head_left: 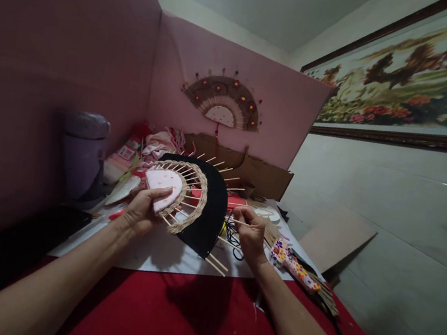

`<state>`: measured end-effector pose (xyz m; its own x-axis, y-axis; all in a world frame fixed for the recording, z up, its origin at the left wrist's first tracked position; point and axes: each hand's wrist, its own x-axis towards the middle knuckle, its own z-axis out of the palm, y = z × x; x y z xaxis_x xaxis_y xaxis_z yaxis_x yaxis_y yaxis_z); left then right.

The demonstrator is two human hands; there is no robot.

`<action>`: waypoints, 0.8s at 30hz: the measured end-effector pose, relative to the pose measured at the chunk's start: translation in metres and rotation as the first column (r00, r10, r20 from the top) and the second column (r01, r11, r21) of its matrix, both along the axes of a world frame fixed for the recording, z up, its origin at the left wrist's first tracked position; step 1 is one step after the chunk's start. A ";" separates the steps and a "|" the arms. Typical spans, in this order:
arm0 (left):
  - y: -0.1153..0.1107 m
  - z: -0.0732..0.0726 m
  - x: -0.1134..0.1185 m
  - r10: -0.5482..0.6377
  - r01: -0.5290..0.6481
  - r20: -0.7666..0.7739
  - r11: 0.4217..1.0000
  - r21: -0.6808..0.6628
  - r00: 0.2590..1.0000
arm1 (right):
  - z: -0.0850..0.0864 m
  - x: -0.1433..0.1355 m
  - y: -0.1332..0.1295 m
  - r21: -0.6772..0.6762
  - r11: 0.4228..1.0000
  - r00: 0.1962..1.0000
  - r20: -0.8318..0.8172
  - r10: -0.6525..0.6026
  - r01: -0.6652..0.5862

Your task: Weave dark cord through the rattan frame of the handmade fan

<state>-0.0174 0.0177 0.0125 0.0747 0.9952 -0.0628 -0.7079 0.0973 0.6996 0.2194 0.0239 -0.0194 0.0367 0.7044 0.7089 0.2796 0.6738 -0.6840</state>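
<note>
A half-round craft fan of thin wooden sticks is in front of me, with a black band (213,204), a braided tan ring (203,187) and a white padded half-disc (167,183) with pink spots. My left hand (144,213) is closed on the half-disc, thumb on top, holding the fan tilted above the table. At the fan's right edge my right hand (251,234) is closed in a pinch beside the stick ends. Thin black cord (233,237) runs from its fingertips and hangs in loose loops below. The fingers partly hide the pinched spot.
A flower-patterned glue gun (295,266) lies on the right, near strips of cardboard. A lilac lidded container (83,157) stands at left. A finished-looking fan (224,101) hangs on the pink panel behind. White paper (141,258) covers part of the red cloth (155,312).
</note>
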 end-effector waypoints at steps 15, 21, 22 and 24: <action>0.000 -0.003 0.003 -0.048 0.048 -0.009 0.999 -0.003 0.999 | -0.010 -0.006 0.010 -0.040 0.998 0.997 -0.061 0.042 -0.045; -0.001 -0.002 0.003 -0.057 0.057 -0.015 0.998 0.008 0.998 | -0.003 -0.004 0.005 -0.033 0.999 0.996 -0.082 -0.025 0.022; -0.002 -0.001 0.003 -0.067 0.067 -0.018 0.998 -0.006 0.998 | -0.001 -0.003 0.004 -0.017 0.999 0.996 -0.075 -0.046 0.044; -0.003 0.000 0.003 -0.091 0.090 -0.018 0.995 -0.032 0.996 | 0.001 -0.001 0.003 0.017 0.994 0.993 -0.055 -0.109 0.110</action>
<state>-0.0144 0.0148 0.0123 0.1626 0.9820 -0.0960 -0.6815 0.1822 0.7088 0.2181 0.0267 -0.0180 0.1514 0.6800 0.7174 0.3159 0.6544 -0.6870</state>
